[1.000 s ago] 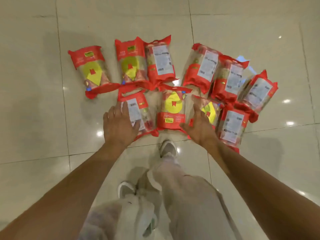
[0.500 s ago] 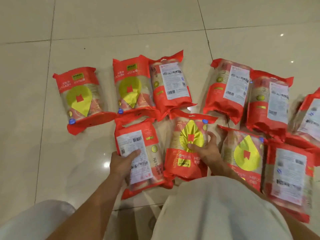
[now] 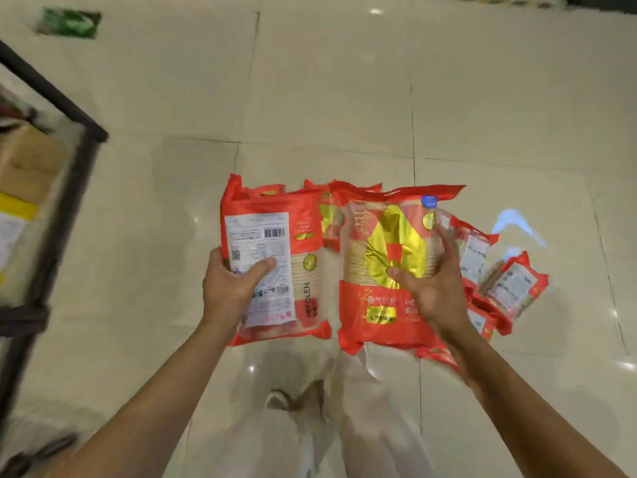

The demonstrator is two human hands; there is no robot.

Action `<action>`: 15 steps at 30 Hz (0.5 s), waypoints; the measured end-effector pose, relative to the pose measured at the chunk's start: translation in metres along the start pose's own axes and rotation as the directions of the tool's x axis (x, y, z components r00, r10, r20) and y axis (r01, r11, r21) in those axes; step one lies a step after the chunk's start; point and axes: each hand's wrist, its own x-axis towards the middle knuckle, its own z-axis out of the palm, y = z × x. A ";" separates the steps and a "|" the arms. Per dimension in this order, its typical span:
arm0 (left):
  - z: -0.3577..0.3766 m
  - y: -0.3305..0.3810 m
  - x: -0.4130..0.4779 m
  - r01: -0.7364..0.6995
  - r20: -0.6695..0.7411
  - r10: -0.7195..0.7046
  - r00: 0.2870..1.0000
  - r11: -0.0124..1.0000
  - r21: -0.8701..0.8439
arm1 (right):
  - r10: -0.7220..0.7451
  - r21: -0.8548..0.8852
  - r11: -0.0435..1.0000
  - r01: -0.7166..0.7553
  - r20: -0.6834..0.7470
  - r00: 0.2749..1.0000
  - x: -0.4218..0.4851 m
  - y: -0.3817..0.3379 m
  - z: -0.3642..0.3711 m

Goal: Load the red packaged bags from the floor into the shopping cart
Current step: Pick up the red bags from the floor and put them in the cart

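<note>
**Two red bags held up, one in each hand, above a tiled floor**

The left hand (image 3: 227,291) grasps a red packaged bag (image 3: 275,215) by its left edge. The thumb lies across the bag's white printed label and the fingers are hidden behind the pack. This bag faces back-side up, showing a barcode.

Just beside it, the right hand (image 3: 431,291) grasps a second red bag (image 3: 379,315). The thumb presses on its yellow emblem and the fingers curl round its right edge. The two bags are nearly upright and side by side, their inner edges close together. They are held over the person's pale trousers (image 3: 344,426) and one shoe (image 3: 277,400).

More red bags (image 3: 510,288) lie in a loose overlapping cluster on the glossy cream floor (image 3: 327,98), right of the held pair and partly hidden behind it. Their count cannot be told. The tops of other red bags (image 3: 325,215) peek out between the held two.

A black metal frame (image 3: 69,160), blurred, stands on the floor at the left. A cardboard box (image 3: 27,160) sits inside it. A green mark (image 3: 69,24) shows on the floor at the far left.
</note>
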 end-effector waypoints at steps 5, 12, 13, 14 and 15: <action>-0.172 0.123 -0.138 -0.070 -0.169 0.058 0.984 0.995 -0.065 | -0.198 0.096 0.978 0.187 0.113 0.974 -0.113 -0.192 -0.024; -0.348 0.123 -0.338 -0.134 -0.526 0.043 0.849 0.982 -0.136 | -0.347 0.283 0.929 0.238 0.446 0.825 -0.261 -0.289 0.047; -0.365 0.108 -0.368 -0.112 -0.575 -0.007 0.818 0.979 -0.172 | -0.362 0.300 0.925 0.234 0.504 0.785 -0.285 -0.294 0.063; -0.381 0.092 -0.397 -0.093 -0.621 -0.059 0.781 0.973 -0.209 | -0.378 0.319 0.920 0.229 0.559 0.738 -0.310 -0.298 0.080; -0.395 0.074 -0.424 -0.078 -0.667 -0.106 0.737 0.967 -0.241 | -0.388 0.334 0.917 0.219 0.611 0.690 -0.335 -0.301 0.096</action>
